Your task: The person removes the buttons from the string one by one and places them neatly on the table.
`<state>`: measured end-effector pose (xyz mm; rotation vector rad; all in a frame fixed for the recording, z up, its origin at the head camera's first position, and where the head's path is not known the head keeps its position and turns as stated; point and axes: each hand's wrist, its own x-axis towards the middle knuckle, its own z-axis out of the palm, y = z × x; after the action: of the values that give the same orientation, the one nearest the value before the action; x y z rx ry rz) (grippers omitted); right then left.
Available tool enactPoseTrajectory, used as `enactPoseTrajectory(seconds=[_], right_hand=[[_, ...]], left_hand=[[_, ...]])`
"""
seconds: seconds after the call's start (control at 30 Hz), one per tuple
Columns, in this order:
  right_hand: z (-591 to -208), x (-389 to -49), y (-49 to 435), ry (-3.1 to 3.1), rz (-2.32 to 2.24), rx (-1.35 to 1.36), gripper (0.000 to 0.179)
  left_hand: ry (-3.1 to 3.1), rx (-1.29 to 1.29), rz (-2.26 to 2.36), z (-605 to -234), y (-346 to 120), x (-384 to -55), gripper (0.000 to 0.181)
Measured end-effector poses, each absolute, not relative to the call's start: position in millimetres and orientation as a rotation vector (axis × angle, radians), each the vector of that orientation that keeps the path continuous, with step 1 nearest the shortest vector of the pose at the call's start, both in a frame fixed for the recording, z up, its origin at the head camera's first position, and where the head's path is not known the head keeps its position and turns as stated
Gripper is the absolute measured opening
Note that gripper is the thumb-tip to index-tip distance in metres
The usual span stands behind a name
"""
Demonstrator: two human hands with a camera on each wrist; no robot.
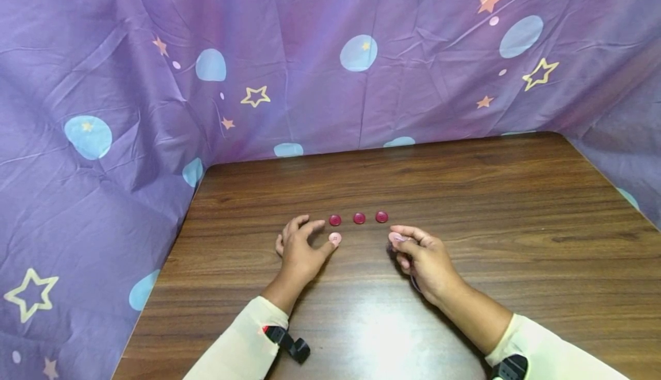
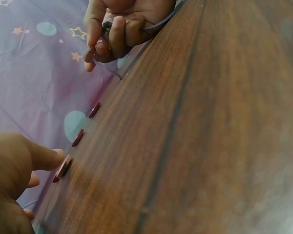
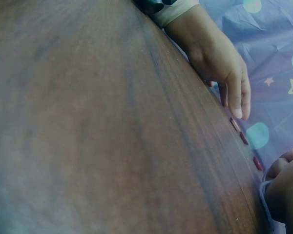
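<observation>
A pink button [image 1: 335, 237] lies on the wooden table, with the thumb tip of my left hand [image 1: 299, 256] right at its near edge. The other left fingers spread above the table. My right hand [image 1: 432, 262] pinches a second pink button [image 1: 395, 237] between thumb and finger. A thin purple cord [image 3: 264, 201] runs from this hand, and something small and dark [image 2: 107, 27] shows among its fingers in the left wrist view. Just beyond the hands sit three dark red buttons in a row: the left one [image 1: 335, 220], the middle one [image 1: 358, 218] and the right one [image 1: 381, 217].
The brown wood-grain table [image 1: 248, 334] reaches back to a purple cloth [image 1: 310, 104] printed with stars and blue circles. That cloth also hangs along the left and right sides. Each wrist wears a dark strapped device, such as the left one [image 1: 286, 342].
</observation>
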<state>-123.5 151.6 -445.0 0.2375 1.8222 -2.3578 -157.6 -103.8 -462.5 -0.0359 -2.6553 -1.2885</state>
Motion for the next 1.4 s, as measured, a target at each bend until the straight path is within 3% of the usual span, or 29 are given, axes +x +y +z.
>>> enactPoseTrajectory(seconds=[0.43, 1.4], right_hand=[[-448, -125, 149, 1.811, -2.399, 0.23, 0.018], [-446, -123, 148, 1.827, -2.39, 0.22, 0.019]], left_hand=[[-2.581, -0.049, -1.32, -459, -102, -156, 0.053], [-2.349, -0.592, -1.47, -460, -90, -141, 0.035]])
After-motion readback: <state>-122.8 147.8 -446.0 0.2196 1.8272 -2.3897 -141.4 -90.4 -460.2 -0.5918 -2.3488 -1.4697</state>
